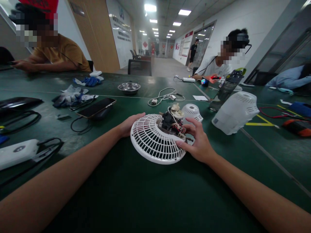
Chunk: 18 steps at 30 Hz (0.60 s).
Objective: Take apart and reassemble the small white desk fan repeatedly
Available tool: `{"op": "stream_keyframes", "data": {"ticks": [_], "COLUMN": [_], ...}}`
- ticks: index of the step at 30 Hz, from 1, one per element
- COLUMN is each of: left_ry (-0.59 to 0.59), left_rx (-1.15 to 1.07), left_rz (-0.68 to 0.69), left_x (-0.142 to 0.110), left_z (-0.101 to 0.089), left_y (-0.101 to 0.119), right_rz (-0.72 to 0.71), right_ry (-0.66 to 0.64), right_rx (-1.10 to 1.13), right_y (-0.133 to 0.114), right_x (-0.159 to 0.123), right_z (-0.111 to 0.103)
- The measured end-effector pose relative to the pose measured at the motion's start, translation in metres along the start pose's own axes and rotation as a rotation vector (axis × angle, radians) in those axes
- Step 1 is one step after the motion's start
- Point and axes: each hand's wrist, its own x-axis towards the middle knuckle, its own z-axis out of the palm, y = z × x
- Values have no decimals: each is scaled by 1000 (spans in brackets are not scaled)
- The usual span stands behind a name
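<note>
A white round fan guard point(155, 142) is held tilted over the green table, with an exposed motor assembly point(171, 121) and its wires on top. My left hand point(130, 125) grips the guard's left rim, its fingers partly hidden behind it. On the other side, my right hand point(198, 142) is closed on the guard, thumb on the ribs and fingers curled beside the motor. Just behind the motor sits a small white slotted cover point(192, 112). A larger white plastic housing point(235, 113) stands on the table to the right of my right hand.
Around the green table point(150, 200) are a metal bowl point(129, 87), a coiled cable point(167, 96), a phone point(98, 107), crumpled gloves point(70, 96), a bottle point(227, 89) and a white power bank-like device point(18, 152). Other people sit across the table; one walks in the corridor.
</note>
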Motion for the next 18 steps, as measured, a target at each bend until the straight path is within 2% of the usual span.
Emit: {"op": "stream_keyframes", "data": {"ticks": [5, 7, 9, 11, 13, 18], "left_ry": [-30, -14, 4, 5, 0, 6], "left_rx": [-71, -70, -62, -63, -75, -81], "left_rz": [-46, -35, -33, -46, -55, -49], "left_x": [4, 5, 6, 7, 9, 11], "left_z": [1, 2, 2, 1, 0, -1], "left_y": [-2, -2, -2, -3, -3, -4], "right_rz": [-94, -124, -124, -83, -3, 181], "right_ry": [-93, -26, 120, 248, 292, 157], "right_rx": [-111, -149, -239, -346, -414, -411], "right_y": [3, 12, 28, 48, 66, 86], "right_x": [5, 10, 17, 23, 29, 33], "right_z": [-13, -25, -38, -49, -57, -56]}}
